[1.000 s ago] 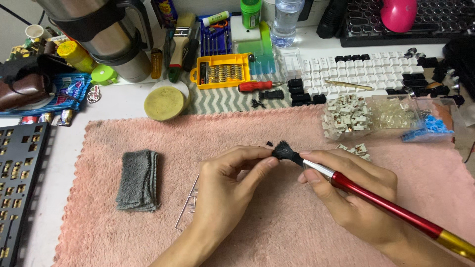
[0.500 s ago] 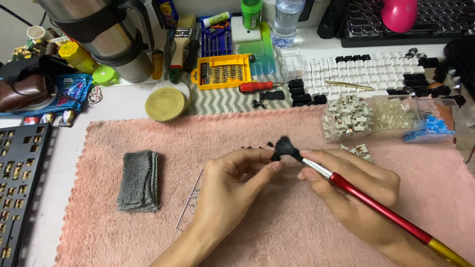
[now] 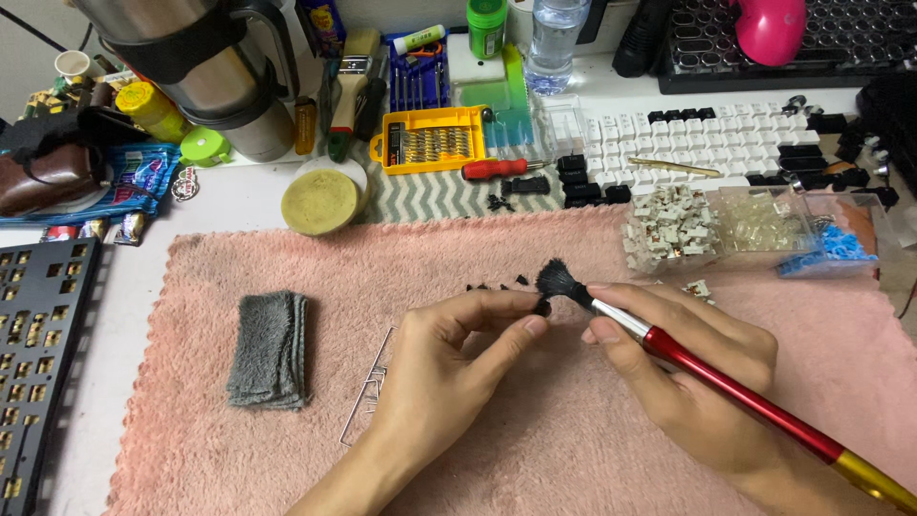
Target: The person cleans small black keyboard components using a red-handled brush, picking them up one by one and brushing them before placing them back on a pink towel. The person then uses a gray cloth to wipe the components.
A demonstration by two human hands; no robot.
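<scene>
far left: black keyboard plate [image 3: 33, 354] hangs off the desk edge, well apart from our hands
grey cloth [image 3: 269, 348]: folded, flat on the pink towel [image 3: 592, 449], left of our left hand
wire frame [image 3: 368, 401]: thin metal piece on the towel, partly under our left wrist
left hand [image 3: 449, 368]: thumb and forefinger pinched shut on a small black part [image 3: 543, 308]; too small to say what it is
small black part: held above mid-towel, at the left fingertips, touching the bristles
brush [image 3: 669, 349]: black bristle head sits just up and right of the part; red handle runs down-right toward the frame corner, so its long axis is diagonal
right hand [image 3: 693, 368]: fingers closed round the ferrule end of the brush, pen-style
nearer hand: left has the part, right comes in from the right
surface: soft towel, a few black bits [image 3: 497, 285] loose just behind the part
room: crowded desk at the back, with a yellow bit case [image 3: 430, 139], keycaps [image 3: 707, 143], switch pile [image 3: 669, 229]
</scene>
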